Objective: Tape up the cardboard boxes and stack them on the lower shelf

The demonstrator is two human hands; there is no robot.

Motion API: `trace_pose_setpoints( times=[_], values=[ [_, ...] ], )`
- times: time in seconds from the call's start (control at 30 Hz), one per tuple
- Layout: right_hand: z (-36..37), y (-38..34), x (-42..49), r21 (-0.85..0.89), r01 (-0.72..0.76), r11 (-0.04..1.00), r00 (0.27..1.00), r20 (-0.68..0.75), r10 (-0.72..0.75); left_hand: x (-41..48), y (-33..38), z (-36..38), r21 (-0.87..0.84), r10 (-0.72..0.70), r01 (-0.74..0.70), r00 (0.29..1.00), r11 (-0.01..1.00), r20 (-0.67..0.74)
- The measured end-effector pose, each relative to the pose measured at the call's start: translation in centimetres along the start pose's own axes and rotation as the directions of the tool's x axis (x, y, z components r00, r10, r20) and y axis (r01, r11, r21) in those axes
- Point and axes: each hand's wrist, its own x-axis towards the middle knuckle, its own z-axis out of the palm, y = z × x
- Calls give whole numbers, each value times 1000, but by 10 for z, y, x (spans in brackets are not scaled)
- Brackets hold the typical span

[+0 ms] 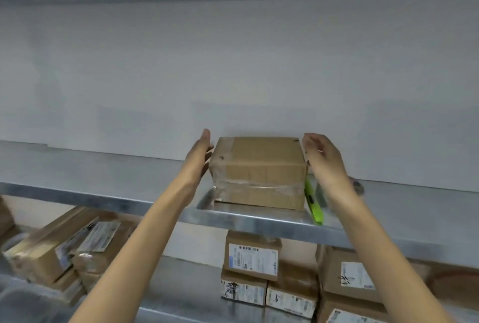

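Cardboard box (259, 167), glossy tape (259, 188) round it, sits on dull metal shelf (103, 188); my left hand (198, 159) flat against its side, right hand (324, 159) loose-fingered beside it.

Taped cardboard box (259, 167) on metal shelf (103, 175), left hand (198, 159) and right hand (324, 159) flanking it

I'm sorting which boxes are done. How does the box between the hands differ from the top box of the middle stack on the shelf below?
The box between the hands shows plain cardboard on its near face; the stack's top box carries a white barcode label. The first stands directly on the upper shelf; the second rests on two other boxes. The left hand and right hand flank only the first. Both are brown cardboard.
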Motion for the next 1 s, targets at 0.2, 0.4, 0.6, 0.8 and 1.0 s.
trace_pose_setpoints(
  times=[0.2,0.4,0.6,0.8,1.0],
  values=[
    [29,14,1,153,-67,986,997,59,59,19,-17,18,-114,17,-19,1000,993,-21],
    [32,20,2,235,-85,968,996,26,81,27,-23,14,-166,105,-106,994,980,-17],
    [35,21,6,289,-107,951,993,-24,119,33,-27,17,-253,112,-113,994,961,-19],
    [34,18,6,271,-113,956,992,-30,126,34,-27,18,-241,143,-139,990,961,-3],
    [34,18,6,270,-117,956,991,-35,131,30,-25,16,-282,124,-107,991,953,41]
  ],
)
